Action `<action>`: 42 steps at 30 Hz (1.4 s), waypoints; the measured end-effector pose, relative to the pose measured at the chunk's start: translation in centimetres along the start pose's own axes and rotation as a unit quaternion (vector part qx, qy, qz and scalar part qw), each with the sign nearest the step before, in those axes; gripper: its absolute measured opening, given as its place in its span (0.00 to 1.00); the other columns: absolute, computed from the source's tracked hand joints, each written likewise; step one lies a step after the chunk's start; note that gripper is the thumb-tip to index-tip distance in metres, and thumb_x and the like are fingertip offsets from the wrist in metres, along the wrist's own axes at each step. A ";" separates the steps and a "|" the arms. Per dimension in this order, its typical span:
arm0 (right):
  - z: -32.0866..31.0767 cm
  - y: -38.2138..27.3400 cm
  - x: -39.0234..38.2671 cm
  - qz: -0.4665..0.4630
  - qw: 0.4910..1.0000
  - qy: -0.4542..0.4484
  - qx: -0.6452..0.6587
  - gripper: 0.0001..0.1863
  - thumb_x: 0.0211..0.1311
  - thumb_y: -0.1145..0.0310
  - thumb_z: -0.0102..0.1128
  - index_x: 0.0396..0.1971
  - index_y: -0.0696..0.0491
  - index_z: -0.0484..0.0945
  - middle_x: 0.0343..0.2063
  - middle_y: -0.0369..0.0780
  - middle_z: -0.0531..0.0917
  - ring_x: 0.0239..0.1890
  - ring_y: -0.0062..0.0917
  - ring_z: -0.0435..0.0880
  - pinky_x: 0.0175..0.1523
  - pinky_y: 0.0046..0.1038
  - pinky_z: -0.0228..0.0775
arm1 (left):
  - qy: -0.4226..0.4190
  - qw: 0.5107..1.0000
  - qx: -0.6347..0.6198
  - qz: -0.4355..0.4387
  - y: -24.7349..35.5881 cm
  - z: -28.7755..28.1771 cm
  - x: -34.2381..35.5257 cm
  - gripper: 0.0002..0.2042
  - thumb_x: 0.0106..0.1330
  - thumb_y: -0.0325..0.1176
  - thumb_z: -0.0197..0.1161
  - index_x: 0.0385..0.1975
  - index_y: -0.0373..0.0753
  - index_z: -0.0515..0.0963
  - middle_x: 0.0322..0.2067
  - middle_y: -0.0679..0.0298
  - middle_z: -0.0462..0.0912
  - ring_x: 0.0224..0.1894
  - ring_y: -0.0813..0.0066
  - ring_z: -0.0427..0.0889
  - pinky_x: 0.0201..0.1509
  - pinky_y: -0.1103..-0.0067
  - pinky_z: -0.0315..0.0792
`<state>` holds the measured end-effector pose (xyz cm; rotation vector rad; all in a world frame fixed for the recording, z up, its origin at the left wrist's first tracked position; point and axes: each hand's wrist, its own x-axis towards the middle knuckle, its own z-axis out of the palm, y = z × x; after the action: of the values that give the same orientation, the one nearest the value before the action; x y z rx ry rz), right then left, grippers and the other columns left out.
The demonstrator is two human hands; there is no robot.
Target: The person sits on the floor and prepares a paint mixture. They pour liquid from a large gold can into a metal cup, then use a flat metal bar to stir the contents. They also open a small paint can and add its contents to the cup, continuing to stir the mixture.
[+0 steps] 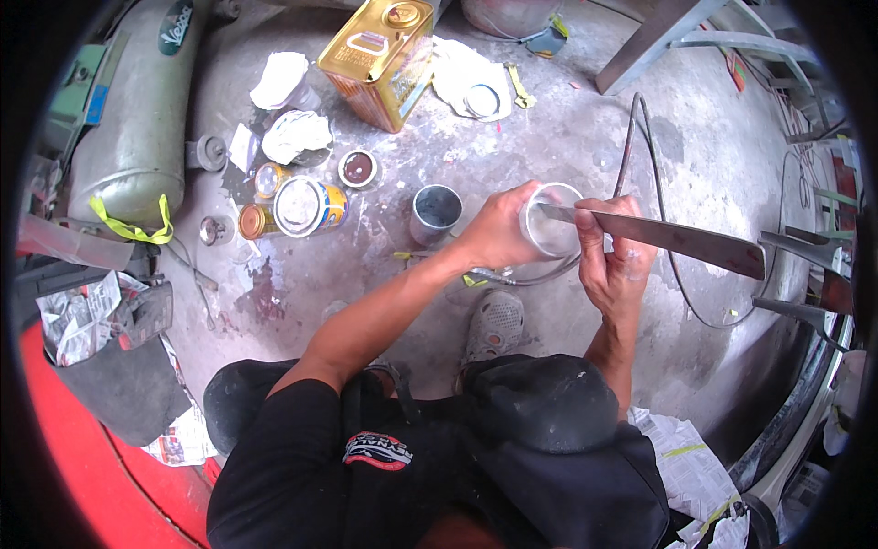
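My left hand is wrapped round a translucent plastic cup, held up above the floor in front of my knees. A long flat metal strip is pinched in my right hand. The strip's inner end reaches into the mouth of the cup, while its wide rounded end sticks out to the right. What the cup holds is hard to make out. Left of my left hand, a cup with dark grey liquid stands on the floor.
A gold rectangular can stands at the far side. Several tins are grouped on the left, including a white-lidded tin. A small cup of dark brown paint sits nearby. A grey-green tank lies far left. A black hose loops at right.
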<state>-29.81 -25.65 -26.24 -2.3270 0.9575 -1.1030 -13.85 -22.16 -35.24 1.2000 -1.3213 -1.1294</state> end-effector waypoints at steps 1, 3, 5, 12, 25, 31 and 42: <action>-0.2 -0.1 -0.1 0.013 1.000 -0.006 -0.006 0.03 0.61 0.76 0.69 0.32 0.56 0.83 0.25 0.39 0.83 0.27 0.33 0.77 0.34 0.33 0.68 | -0.005 1.000 0.002 -0.004 -0.1 -0.1 0.0 0.31 0.45 0.40 0.82 0.49 0.39 0.77 0.41 0.56 0.87 0.45 0.65 0.88 0.51 0.70 0.78; -0.3 -0.3 -0.3 0.035 0.999 -0.013 0.014 0.03 0.61 0.76 0.69 0.32 0.56 0.83 0.26 0.39 0.83 0.27 0.33 0.77 0.34 0.33 0.68 | -0.016 1.000 0.006 -0.010 -0.2 -0.3 -0.1 0.30 0.45 0.40 0.82 0.49 0.39 0.77 0.41 0.56 0.87 0.45 0.65 0.87 0.51 0.71 0.78; -0.1 -0.4 -0.5 0.052 0.996 -0.017 0.065 0.03 0.61 0.76 0.69 0.32 0.56 0.83 0.26 0.39 0.83 0.27 0.33 0.77 0.34 0.33 0.68 | -0.018 1.000 -0.001 -0.014 0.1 -0.1 -0.2 0.30 0.45 0.40 0.82 0.49 0.39 0.77 0.41 0.56 0.87 0.45 0.64 0.87 0.51 0.70 0.78; -0.1 -0.1 -0.5 0.038 0.999 -0.014 0.024 0.02 0.62 0.75 0.69 0.33 0.56 0.85 0.27 0.39 0.84 0.27 0.31 0.78 0.33 0.32 0.68 | -0.019 1.000 0.001 -0.019 -0.2 -0.2 -0.1 0.30 0.45 0.40 0.82 0.49 0.39 0.78 0.42 0.56 0.87 0.46 0.65 0.87 0.51 0.71 0.78; 0.2 -0.1 -0.5 0.019 0.998 -0.012 0.058 0.05 0.68 0.74 0.64 0.32 0.59 0.82 0.25 0.40 0.81 0.26 0.24 0.77 0.32 0.27 0.66 | -0.014 1.000 0.001 -0.010 0.4 -0.2 -0.1 0.30 0.46 0.39 0.82 0.49 0.39 0.78 0.41 0.56 0.87 0.45 0.67 0.87 0.51 0.72 0.78; -0.5 -0.2 -0.3 0.038 0.999 0.019 0.008 0.04 0.66 0.75 0.65 0.32 0.59 0.83 0.24 0.40 0.81 0.25 0.26 0.78 0.32 0.28 0.67 | -0.011 1.000 -0.022 0.014 0.0 -0.3 0.0 0.30 0.46 0.39 0.82 0.49 0.39 0.77 0.42 0.56 0.87 0.46 0.66 0.88 0.51 0.71 0.79; -0.3 -0.5 -0.5 0.036 0.999 0.012 0.027 0.03 0.65 0.76 0.67 0.32 0.58 0.83 0.24 0.41 0.81 0.25 0.28 0.79 0.32 0.28 0.68 | -0.025 1.000 0.010 -0.004 0.0 -0.3 -0.1 0.30 0.45 0.39 0.82 0.50 0.39 0.77 0.42 0.56 0.87 0.46 0.64 0.88 0.51 0.71 0.78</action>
<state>-30.08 -24.98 -26.04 -2.2236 0.9994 -1.1158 -13.55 -22.08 -35.19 1.1992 -1.3695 -1.1616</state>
